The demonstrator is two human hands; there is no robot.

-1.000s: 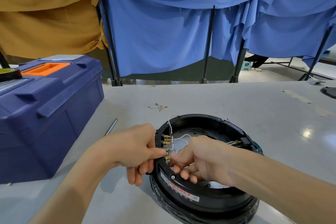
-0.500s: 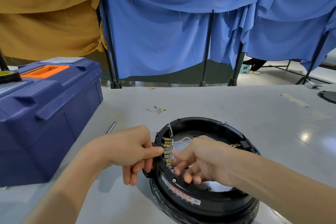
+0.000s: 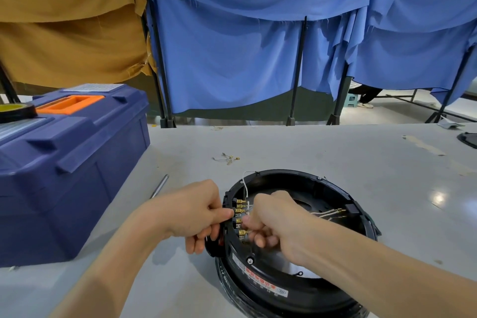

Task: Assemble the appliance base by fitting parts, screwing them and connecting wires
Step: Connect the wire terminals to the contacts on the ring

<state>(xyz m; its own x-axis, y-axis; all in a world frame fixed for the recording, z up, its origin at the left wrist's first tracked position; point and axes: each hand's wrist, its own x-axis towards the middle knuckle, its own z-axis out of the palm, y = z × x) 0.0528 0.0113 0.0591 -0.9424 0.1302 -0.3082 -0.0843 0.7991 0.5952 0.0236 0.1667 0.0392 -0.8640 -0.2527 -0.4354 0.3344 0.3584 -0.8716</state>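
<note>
On the grey table (image 3: 296,147), the black appliance base (image 3: 296,289) sits at 6 o'clock. Left hand (image 3: 196,210) pinches the connector block (image 3: 238,217) at its 9 o'clock rim; right hand (image 3: 273,219) pinches a white wire there. Loose terminal wires (image 3: 327,212) at 3 o'clock remain unconnected, so wiring looks partly done.

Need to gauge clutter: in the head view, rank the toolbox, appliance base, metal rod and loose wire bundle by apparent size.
1. Blue toolbox, though it sits nearer the camera's side.
2. Black appliance base.
3. Metal rod.
4. Loose wire bundle, similar to the rod; unsure.
</note>
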